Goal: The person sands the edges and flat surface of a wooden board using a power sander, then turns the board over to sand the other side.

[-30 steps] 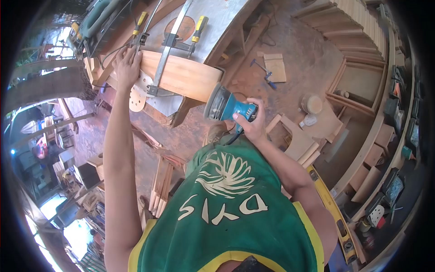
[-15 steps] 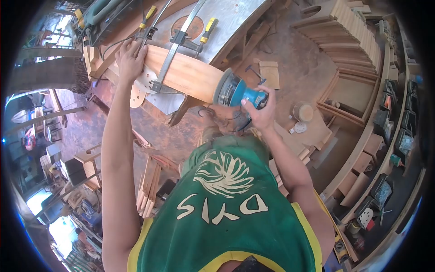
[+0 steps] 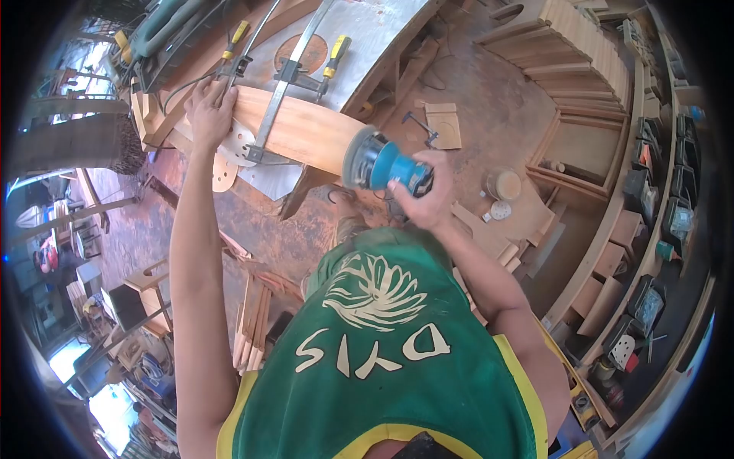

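Observation:
A pale, curved wooden board lies on the bench under a bar clamp. My left hand is at the board's left end, its fingers bent over the wood beside the clamps. In my right hand is a teal orbital sander, gripped around its body. The sander is tilted on its side, its round pad against the board's right end. The pad looks smeared by motion. Perforated sanding discs hang by the bench edge below my left wrist.
The bench has a metal-grey top. A second clamp with a yellow-black handle stands at the back, near a teal power tool. On the right are stacked wooden slats, a wooden frame and a long tool shelf.
The whole view has shifted slightly, so the bench and board appear a little lower and further left. The sander stays at the board's right end, with my right hand turned slightly.

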A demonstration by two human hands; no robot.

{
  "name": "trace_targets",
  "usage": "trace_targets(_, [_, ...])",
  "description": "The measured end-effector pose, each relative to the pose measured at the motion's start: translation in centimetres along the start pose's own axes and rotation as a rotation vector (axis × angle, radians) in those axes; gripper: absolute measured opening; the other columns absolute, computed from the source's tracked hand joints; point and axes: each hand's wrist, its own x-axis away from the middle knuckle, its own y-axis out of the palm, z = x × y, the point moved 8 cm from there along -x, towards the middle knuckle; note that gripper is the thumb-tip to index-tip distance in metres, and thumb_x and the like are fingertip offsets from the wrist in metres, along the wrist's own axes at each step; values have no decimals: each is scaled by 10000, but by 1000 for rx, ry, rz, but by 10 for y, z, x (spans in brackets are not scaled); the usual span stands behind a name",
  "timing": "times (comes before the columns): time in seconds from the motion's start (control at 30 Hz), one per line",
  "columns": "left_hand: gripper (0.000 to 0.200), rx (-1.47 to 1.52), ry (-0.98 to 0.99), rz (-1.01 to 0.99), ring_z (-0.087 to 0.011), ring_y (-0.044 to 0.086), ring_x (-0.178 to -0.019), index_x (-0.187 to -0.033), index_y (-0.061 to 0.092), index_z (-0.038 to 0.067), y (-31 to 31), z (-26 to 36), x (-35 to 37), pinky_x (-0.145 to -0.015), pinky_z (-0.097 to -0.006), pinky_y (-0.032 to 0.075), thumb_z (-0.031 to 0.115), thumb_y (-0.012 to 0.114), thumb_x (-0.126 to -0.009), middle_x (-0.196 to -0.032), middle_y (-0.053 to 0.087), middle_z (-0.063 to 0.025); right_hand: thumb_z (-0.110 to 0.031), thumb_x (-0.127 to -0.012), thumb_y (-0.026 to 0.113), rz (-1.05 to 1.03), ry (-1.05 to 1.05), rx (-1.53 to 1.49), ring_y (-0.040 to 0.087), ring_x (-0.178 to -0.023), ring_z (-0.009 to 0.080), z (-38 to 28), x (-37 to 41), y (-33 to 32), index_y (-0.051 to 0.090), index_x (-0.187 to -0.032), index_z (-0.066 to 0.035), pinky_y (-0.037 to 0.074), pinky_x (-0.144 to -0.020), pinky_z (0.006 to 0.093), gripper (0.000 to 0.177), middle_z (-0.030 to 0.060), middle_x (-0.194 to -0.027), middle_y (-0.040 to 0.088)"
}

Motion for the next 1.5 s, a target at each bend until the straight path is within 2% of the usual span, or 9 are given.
trace_targets(0.07, [462, -7, -6, 4, -426, 421, -1449, -1387, 760, 262, -2, 2, 2, -1246, -513, 289, 531, 643, -1030, -1601, 532, -118, -181, -727, 909, 10, -75, -33, 642, -1024, 376, -18, 13, 4, 604, -1215, -58, 537, -870, 460, 588, 167, -1118, 620])
trace_targets(0.27, [448, -11, -14, 18, -428, 427, -1442, -1375, 765, 278, 1, -2, 1, -1241, -517, 297, 528, 658, -1020, -1585, 544, -106, -174, -754, 873, -106, -67, 43, 646, -1020, 375, -33, -27, -4, 620, -1209, -59, 542, -873, 472, 533, 175, -1134, 615])
trace_targets(0.37, [445, 12, -40, 22, -427, 423, -1447, -1373, 765, 284, -2, 3, 2, -1239, -528, 306, 529, 661, -1016, -1586, 542, -103, -195, -770, 873, -212, -109, 208, 671, -973, 343, -48, -55, -4, 627, -1206, -73, 557, -823, 446, 516, 142, -1118, 617])
trace_targets(0.5, [426, 36, -60, 28, -423, 420, -1451, -1351, 774, 288, -4, 6, 4, -1235, -540, 317, 520, 670, -1010, -1587, 537, -112, -215, -755, 867, -340, -159, 319, 648, -1022, 383, -84, -66, 8, 639, -1245, -125, 561, -848, 487, 548, 148, -1152, 582])
trace_targets(0.77, [455, 31, -62, 52, -410, 459, -1418, -1344, 778, 258, -6, 8, 5, -1208, -514, 352, 528, 680, -991, -1557, 579, -109, -213, -784, 843, -425, -285, 466, 664, -997, 349, -160, -82, 56, 649, -1251, -162, 581, -808, 465, 508, 134, -1147, 583])
trace_targets(0.87, [440, 33, -57, 54, -414, 463, -1410, -1339, 780, 270, -7, 9, 6, -1200, -516, 363, 520, 690, -989, -1549, 584, -114, -211, -821, 795, -501, -368, 528, 661, -1015, 407, -177, -98, 82, 651, -1252, -157, 608, -744, 503, 457, 184, -1202, 578])
trace_targets(1.07, [407, 88, -56, 67, -409, 436, -1425, -1316, 787, 299, -2, 2, 3, -1217, -522, 332, 517, 707, -982, -1547, 562, -121, -191, -811, 786, -588, -408, 614, 675, -1030, 380, -194, -108, 115, 658, -1291, -208, 619, -790, 507, 496, 153, -1209, 587])
trace_targets(1.3, [403, 86, -26, 75, -413, 434, -1426, -1323, 782, 303, 1, 0, 3, -1218, -520, 329, 506, 707, -983, -1548, 567, -122, -174, -794, 819, -504, -342, 535, 671, -1016, 381, -188, -80, 81, 666, -1264, -207, 606, -806, 491, 495, 152, -1215, 595])
trace_targets(1.5, [420, 94, -57, 76, -423, 460, -1412, -1340, 776, 278, -11, 14, 7, -1214, -533, 349, 481, 704, -980, -1544, 580, -122, -175, -743, 885, -361, -286, 361, 660, -1011, 364, -140, -36, 35, 671, -1225, -166, 574, -785, 466, 528, 161, -1195, 605])
